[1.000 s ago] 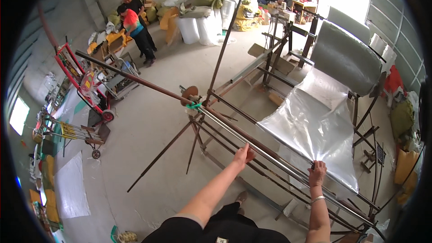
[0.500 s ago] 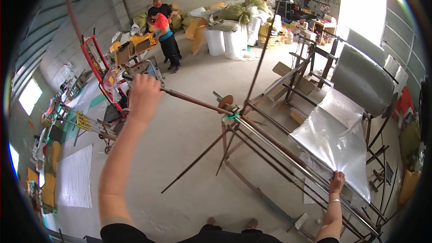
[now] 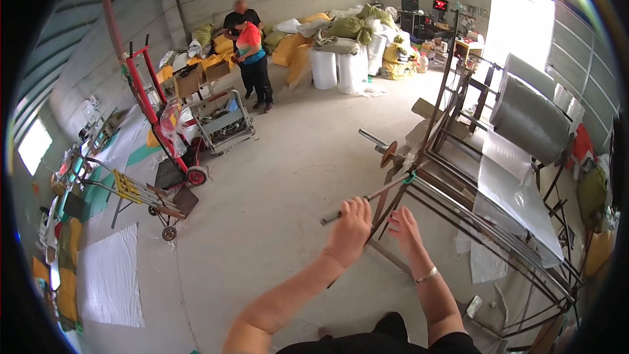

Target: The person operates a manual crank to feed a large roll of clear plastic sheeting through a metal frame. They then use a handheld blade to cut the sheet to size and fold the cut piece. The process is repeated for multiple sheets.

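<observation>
The rod (image 3: pixel 388 187) slants up from the middle of the view to the near corner of the metal frame (image 3: pixel 452 198), where a green tie (image 3: pixel 409 177) is wrapped. The left hand (image 3: pixel 352 223) is closed around the rod close to its dark free end. The right hand (image 3: pixel 404 228) is half open, fingers loosely bent, just below the rod; whether it touches anything, I cannot tell. A rusty disc (image 3: pixel 388 154) sits beside the tie. Over the frame hangs a clear plastic sheet (image 3: pixel 514 190), below a large roll (image 3: pixel 529 119). Farther off, two people stand near piled sacks (image 3: pixel 354 28).
</observation>
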A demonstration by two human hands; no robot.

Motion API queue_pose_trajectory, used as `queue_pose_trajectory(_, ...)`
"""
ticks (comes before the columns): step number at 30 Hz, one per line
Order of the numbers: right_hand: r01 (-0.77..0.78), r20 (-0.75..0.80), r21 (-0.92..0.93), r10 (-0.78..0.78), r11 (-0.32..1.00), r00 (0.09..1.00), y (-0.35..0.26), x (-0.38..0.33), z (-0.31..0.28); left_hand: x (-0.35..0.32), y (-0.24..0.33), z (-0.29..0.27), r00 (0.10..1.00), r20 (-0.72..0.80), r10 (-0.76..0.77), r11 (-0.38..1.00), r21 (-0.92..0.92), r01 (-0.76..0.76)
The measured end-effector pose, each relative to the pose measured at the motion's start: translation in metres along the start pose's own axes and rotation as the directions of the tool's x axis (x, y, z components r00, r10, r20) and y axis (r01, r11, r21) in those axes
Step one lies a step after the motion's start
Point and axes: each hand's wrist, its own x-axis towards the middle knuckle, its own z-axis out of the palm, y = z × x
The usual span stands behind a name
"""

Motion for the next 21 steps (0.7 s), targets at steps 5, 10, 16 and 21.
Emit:
queue_pose_trajectory(5, -0.109, 0.114, 0.133, 0.094, 0.985, 0.989, 0.042, 0.015, 0.081, -0.068, 0.012, 0.013, 0.996, 0.025, 0.084, 0.996, 0.025, -0.085)
queue_pose_trajectory(10, -0.126, -0.241, -0.063, 0.107, 0.99, 0.965, 0.107, 0.007, 0.099, -0.138, -0.021, 0.01, 0.866, 0.089, 0.492, 0.511, -0.835, -0.204)
queue_pose_trajectory(16, -0.187, -0.434, -0.259, 0.059, 0.948, 0.899, 0.176, -0.006, 0.1, -0.159, -0.116, 0.091, 0.816, -0.002, 0.578, 0.084, -0.994, -0.063)
queue_pose_trajectory(21, -0.338, -0.528, -0.72, -0.163, 0.606, 0.833, 0.273, -0.007, 0.069, -0.198, -0.212, 0.219, 0.789, 0.421, 0.447, 0.453, -0.867, 0.206)
